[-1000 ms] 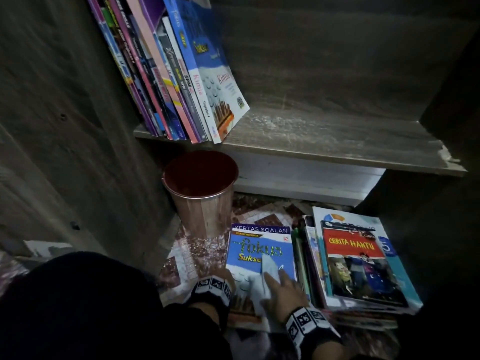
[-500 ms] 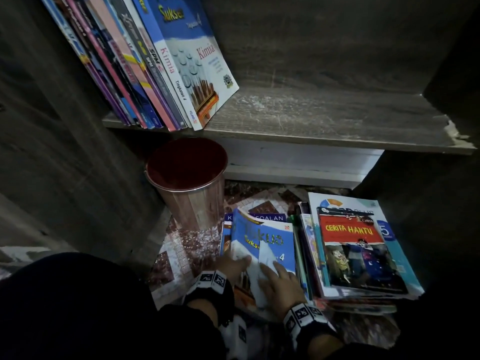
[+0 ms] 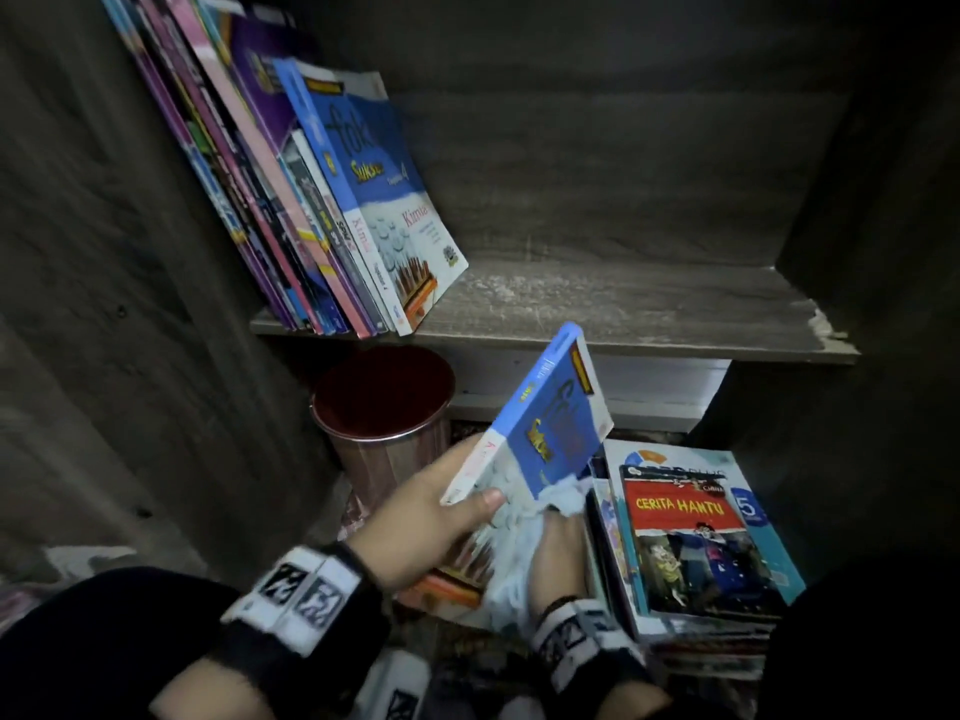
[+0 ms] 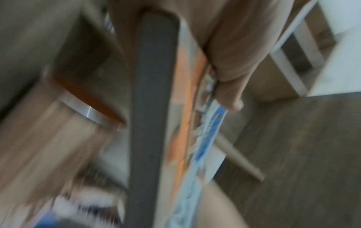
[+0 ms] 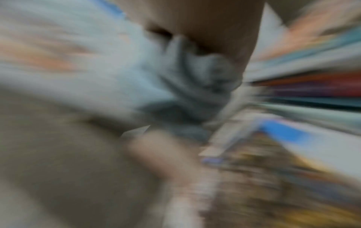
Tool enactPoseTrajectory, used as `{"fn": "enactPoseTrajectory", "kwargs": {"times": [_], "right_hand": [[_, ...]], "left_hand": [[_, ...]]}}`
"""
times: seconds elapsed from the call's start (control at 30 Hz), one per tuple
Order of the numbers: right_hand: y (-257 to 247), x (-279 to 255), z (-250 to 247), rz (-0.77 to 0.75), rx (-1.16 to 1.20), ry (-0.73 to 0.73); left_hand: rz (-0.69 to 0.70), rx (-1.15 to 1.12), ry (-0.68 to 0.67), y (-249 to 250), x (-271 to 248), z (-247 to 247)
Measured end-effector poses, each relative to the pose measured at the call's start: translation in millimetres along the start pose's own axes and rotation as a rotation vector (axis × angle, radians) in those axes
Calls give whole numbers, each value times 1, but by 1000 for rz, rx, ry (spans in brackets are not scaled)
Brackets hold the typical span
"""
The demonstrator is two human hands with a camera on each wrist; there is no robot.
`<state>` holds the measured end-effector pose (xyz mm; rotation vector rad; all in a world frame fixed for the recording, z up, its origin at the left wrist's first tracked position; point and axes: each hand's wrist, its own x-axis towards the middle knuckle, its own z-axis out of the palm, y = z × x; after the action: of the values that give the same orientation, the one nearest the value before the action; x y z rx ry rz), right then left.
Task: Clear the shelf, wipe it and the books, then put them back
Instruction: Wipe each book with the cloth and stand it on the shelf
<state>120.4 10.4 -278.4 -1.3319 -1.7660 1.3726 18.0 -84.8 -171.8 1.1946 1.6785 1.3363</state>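
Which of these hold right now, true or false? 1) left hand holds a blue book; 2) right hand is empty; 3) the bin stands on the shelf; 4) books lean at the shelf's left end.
1) True: the left hand grips the blue book, lifted and tilted.
2) False: the right hand holds a white cloth against the book.
3) False: the bin stands on the floor below the shelf.
4) True: the leaning books fill that end.

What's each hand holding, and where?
Left hand grips the blue book at its lower spine corner; right hand holds a white cloth against its cover.
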Motion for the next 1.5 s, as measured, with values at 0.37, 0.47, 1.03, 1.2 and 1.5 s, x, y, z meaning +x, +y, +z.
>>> {"fn": "enactPoseTrajectory", "kwargs": {"times": [0.37,0.47,1.03,1.2,1.5], "right_hand": [[-112,-19,-43,-710,-45,217],[-116,-5,-68,-688,-218,241],[-117,2,-81,-732,-106,96],[-122,-13,-82,-844,-122,70],[-125,13,-98,-599,170,248]], "left_hand": [[234,-187,101,47,-47,-12],[260,-256,104,51,-45,-9],[288,-247,48,47,-19,21],[279,-186,57,46,-14,32],[233,-218,38,45,-11,28]]}}
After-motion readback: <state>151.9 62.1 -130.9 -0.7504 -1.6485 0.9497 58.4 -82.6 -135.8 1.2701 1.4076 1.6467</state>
